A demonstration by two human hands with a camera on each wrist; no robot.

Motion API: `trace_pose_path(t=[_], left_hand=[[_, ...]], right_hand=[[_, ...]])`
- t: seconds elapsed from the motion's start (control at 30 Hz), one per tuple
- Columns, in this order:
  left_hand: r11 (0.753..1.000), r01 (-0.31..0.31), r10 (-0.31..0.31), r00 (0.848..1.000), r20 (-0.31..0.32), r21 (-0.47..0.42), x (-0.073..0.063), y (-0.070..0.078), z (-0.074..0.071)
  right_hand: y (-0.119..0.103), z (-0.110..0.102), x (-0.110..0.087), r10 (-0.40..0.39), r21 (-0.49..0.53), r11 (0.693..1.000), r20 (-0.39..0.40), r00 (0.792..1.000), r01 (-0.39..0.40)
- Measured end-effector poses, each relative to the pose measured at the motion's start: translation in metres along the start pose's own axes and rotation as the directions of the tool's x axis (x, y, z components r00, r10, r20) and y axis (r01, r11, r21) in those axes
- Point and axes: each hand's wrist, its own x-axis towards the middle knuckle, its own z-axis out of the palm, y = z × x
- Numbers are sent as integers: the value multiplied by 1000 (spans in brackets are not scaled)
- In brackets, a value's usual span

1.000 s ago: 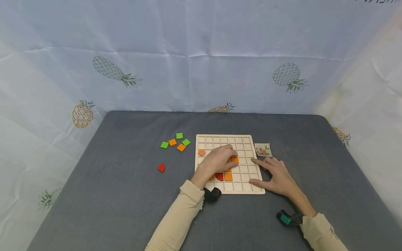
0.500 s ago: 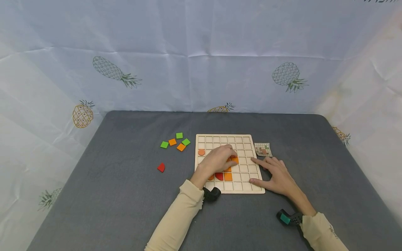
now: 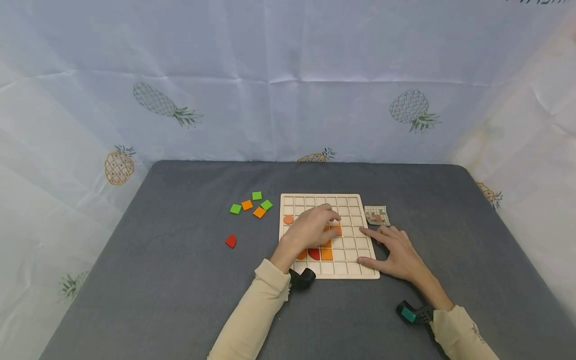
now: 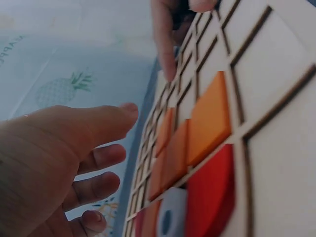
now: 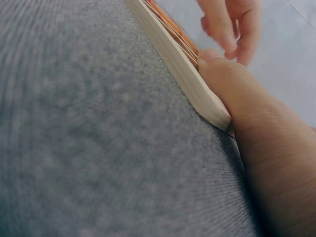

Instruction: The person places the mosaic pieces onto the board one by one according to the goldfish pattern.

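My left hand (image 3: 307,227) hovers over the wooden grid board (image 3: 354,220), its relaxed fingers holding nothing. Just below its fingertips lies an orange square tile (image 3: 336,231) in a cell. Nearer the front are another orange square (image 3: 326,254) and a red piece (image 3: 314,254) with a curved edge. In the left wrist view, a pale piece with a dark oval mark (image 4: 173,210) sits beside the red piece; thumb and fingers stand apart from the tiles. My right hand (image 3: 396,252) rests at the board's right edge, with spread thumb and index finger touching it.
Loose green squares (image 3: 257,195) and orange squares (image 3: 259,212) lie left of the board, with a red quarter-round piece (image 3: 231,241) closer in. An orange disc (image 3: 288,219) occupies a left-hand cell. A small pattern card (image 3: 377,215) lies against the board's right side.
My left hand has lifted slightly, and its thumb and index finger have come away from the orange square, which stays in its cell. The right hand has kept its place.
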Motion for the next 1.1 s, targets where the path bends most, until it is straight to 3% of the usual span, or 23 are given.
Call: trace_pose_path(t=[0.2,0.5,0.87,1.1], left_hand=[[999,8,-10,999,-46,-49,-8,-4,-25],[995,12,-27,988,-151,-97,-36,-24,-57],[997,58,-68,964,-256,-46,-63,-48,-80],[989,113,-136,942,-308,-92,-81,-66,-84]], right_hand=[[-1,-1,-1,8,-2,1000,5,1000,-8],[0,-2,0,-2,3,1000,-6,1000,2],[0,0,-2,4,8,1000,1,1000,-4],[0,-1,-1,10,-2,1000,9,1000,-10]])
